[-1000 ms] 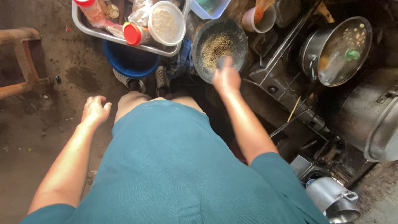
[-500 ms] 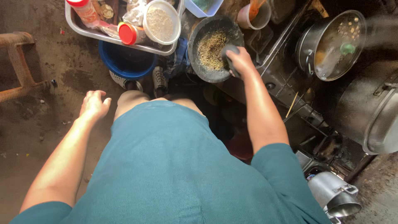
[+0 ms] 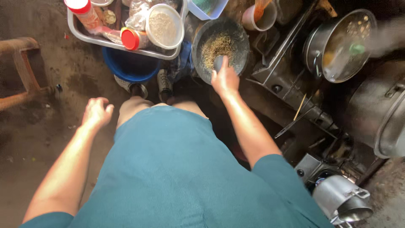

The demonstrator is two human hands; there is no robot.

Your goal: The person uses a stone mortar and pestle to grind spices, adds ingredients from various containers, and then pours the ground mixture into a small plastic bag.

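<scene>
While the right hand [image 3: 225,78] was clenched around a dark pestle [image 3: 218,63], the tool stood in the stone mortar [image 3: 202,40] on the ground, its end in the coarse tan grindings [image 3: 216,46]. Pressing straight down with small circles near the middle would likely keep the grains from spilling over the rim. The left hand [image 3: 96,113] hung slack and empty, fingers loose, beside the knee.

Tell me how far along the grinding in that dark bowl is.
Done: the coarse tan grounds already lie broken up in the dark bowl. In hand: the right hand grips a dark pestle set into them; the left hand hangs free. Left: the mix looks gritty, not fine.
</scene>
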